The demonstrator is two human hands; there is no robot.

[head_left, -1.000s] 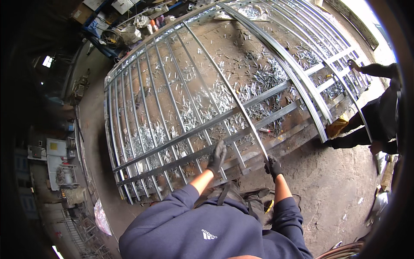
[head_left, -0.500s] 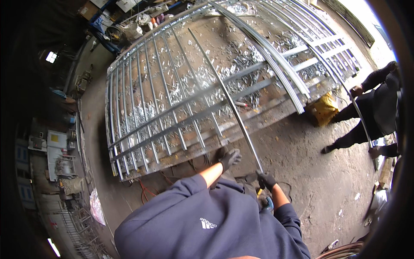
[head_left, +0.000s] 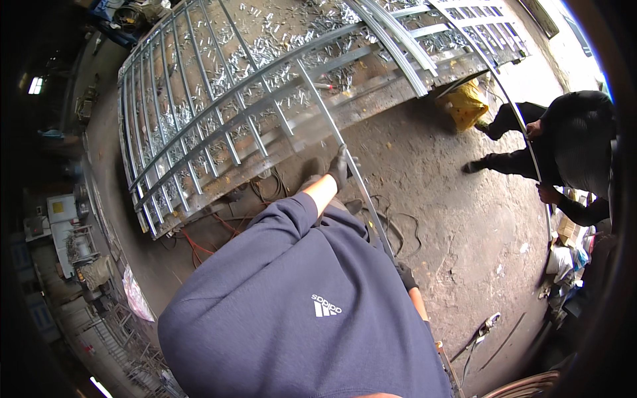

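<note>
A long, thin metal bar (head_left: pixel 364 193) slants from the edge of the workbench down along my right side. My left hand (head_left: pixel 339 171), in a dark glove, is closed around its middle, with fingertips showing past the bar's right side. Lower down, my gloved right hand (head_left: pixel 406 276) is closed at the near end of the same bar; my body partly hides those fingers. The bar's far end lies over the metal grid (head_left: pixel 229 97), where several parallel bars cross two long rails on the workbench (head_left: pixel 308 136).
Metal offcuts (head_left: pixel 279 30) litter the benchtop beside loose long profiles (head_left: pixel 391 46). At right, a co-worker (head_left: pixel 576 136) in dark clothes holds another long bar (head_left: pixel 529 142). A yellow sack (head_left: pixel 464 106) stands by the bench. Cables (head_left: pixel 269 186) lie on the floor near my feet.
The bar has been drawn back toward me and off to my right. My left hand, open and apart before, now grips its middle. My right hand has moved lower, nearer my side.
</note>
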